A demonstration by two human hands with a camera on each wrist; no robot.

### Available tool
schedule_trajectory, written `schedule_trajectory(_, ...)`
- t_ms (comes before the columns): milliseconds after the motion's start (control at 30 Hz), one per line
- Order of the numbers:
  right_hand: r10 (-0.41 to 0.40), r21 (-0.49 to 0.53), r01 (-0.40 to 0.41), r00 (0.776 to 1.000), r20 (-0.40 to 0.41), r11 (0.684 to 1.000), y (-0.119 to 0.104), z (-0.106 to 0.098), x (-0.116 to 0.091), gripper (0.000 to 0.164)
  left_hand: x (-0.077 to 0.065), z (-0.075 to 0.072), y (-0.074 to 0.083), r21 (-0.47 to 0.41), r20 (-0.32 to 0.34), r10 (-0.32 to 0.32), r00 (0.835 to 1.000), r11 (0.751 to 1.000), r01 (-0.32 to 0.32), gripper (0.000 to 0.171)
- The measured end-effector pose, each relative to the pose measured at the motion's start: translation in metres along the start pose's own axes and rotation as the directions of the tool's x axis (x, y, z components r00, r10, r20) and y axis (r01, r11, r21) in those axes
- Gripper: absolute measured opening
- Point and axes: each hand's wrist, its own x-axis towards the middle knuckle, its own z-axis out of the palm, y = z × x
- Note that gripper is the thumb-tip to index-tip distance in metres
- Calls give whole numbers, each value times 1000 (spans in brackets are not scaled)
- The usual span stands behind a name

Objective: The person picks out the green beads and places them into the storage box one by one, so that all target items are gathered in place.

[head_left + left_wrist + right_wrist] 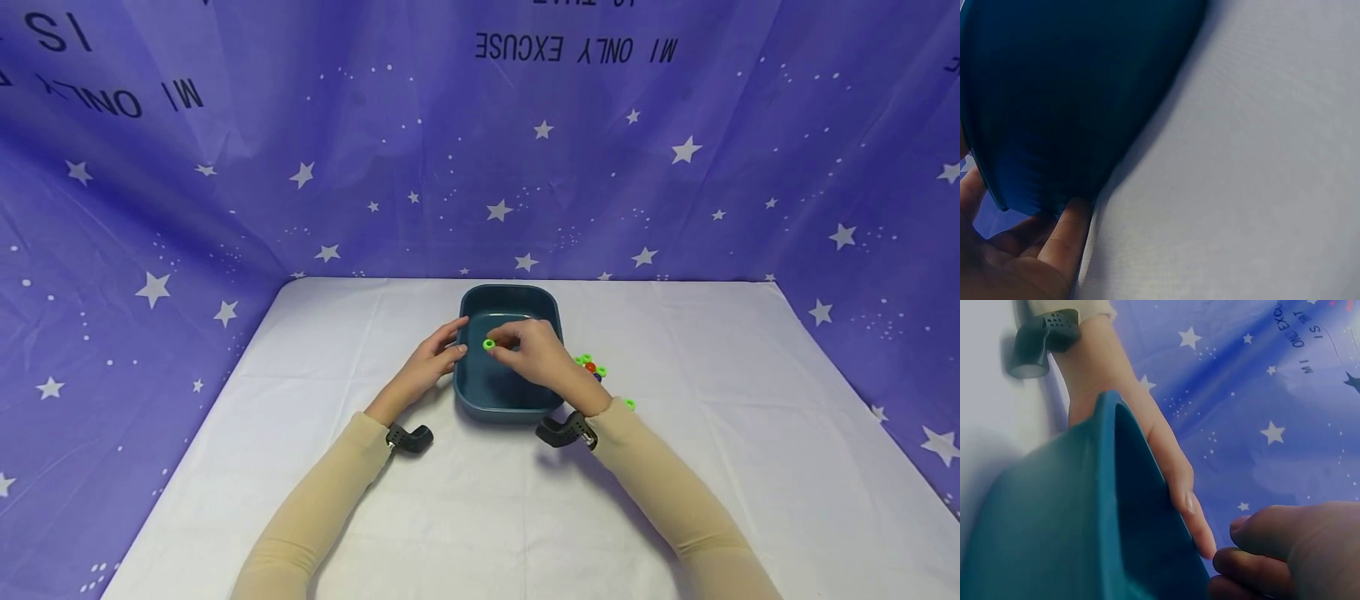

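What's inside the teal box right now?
In the head view, the visible floor of the teal box looks bare. A green bead shows over it, pinched in the right hand. That hand covers part of the right side; can't tell what's beneath.

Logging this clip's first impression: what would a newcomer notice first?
The purple backdrop with white stars and upside-down lettering dominates behind the white table. Near the centre, the right hand pinches a bright green bead over a teal bin, the left hand touching the bin's left side. Small coloured beads lie right of the bin.
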Motion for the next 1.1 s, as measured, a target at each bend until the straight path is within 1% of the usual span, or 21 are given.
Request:
schedule_trajectory(167,-21,10,21,1000,2,1000,-4,6,3,23,0,0,1,-4,1,-7,1000,1000,7,57)
schedule_trajectory(333,-7,21,6,1000,21,1000,-7,12,4,22,1,-1,1,6,1,-7,1000,1000,7,57)
schedule_trajectory(533,24,26,-26,998,63,999,-7,21,3,21,0,-1,-1,11,0,3,1000,1000,-3,56)
schedule_trajectory(767,20,5,-21,995,102,1000,-4,30,1,18,-1,1,0,13,3,20,1000,1000,-20,58)
schedule_trajectory(967,23,-1,-23,990,142,1000,-2,33,1,17,0,0,0,-1,1,21,1000,1000,-21,58)
schedule_trajectory(1100,27,-13,-25,982,188,1000,-1,35,0,18,0,0,0,-4,1,19,1000,1000,-19,58)
